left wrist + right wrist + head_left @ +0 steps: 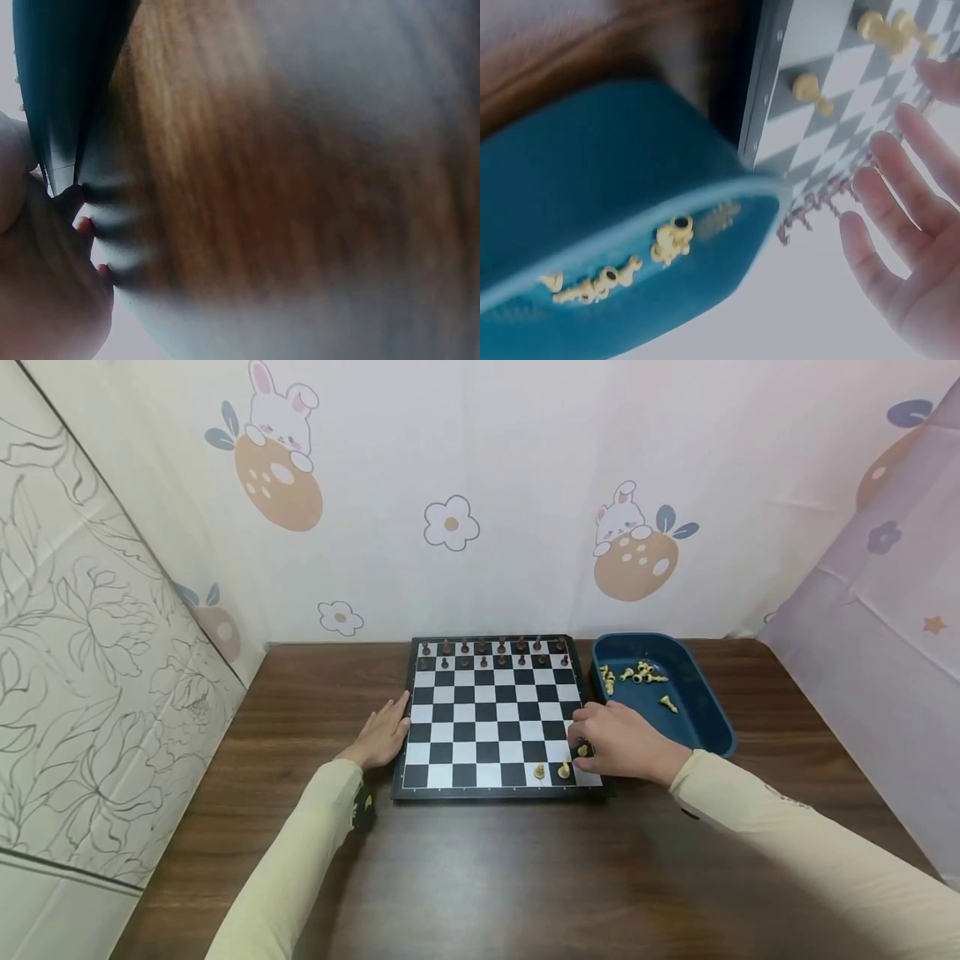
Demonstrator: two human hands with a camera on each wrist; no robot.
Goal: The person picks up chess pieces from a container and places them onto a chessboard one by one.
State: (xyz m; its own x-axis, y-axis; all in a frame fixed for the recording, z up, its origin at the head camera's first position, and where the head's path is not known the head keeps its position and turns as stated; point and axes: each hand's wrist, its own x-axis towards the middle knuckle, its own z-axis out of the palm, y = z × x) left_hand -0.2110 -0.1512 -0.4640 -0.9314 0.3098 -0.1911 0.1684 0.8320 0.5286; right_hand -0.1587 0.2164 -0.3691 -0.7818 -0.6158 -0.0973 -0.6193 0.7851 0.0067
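A black-and-white chessboard [475, 710] lies on the wooden table. My left hand [381, 732] rests flat at its left edge, fingers extended, fingertips right at the rim. My right hand [618, 739] is over the board's near right corner, fingers loosely extended with nothing held in the right wrist view. Just by those fingers [885, 199] stands a cream chess piece [810, 90] near the right edge. Two more cream chess pieces, one to the left [539, 771] and one nearer the hand [564, 770], stand in the nearest row. Dark red chess pieces [482, 647] fill the two far rows.
A blue plastic tray [712, 714] sits just right of the board, with several cream chess pieces [642, 672] lying loose inside. Behind the wooden table [487, 868] hangs a patterned curtain [525, 460]; a wall with flower outlines [97, 652] stands at the left.
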